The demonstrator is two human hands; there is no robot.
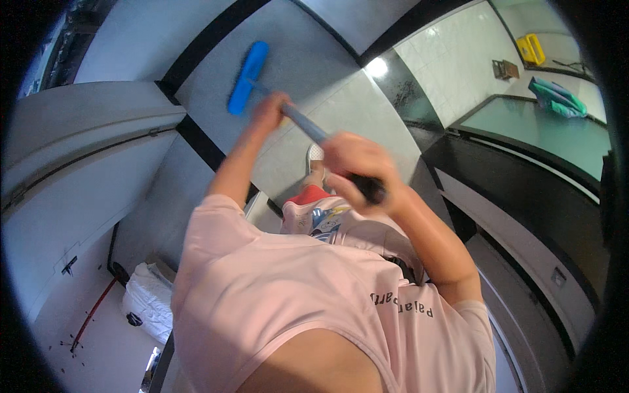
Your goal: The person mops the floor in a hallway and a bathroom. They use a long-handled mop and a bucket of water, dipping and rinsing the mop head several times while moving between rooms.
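Observation:
A long-handled floor cleaning tool runs slantwise across the head view. Its long blue head, of a mop or broom kind, lies on the grey floor at the upper left. My left hand is closed around the lower stretch of the grey pole. Nearer my body, my right hand grips the pole's upper end, where a black handle end sticks out below the fingers. Both hands are somewhat blurred. Below the pole a white perforated shoe shows on the pale floor tiles.
Black edging strips border the floor at the left, beside a white door. A dark-framed glass panel with a green-purple cloth stands at the right. Beyond are a small brown stool and a yellow object. A white bundle lies lower left.

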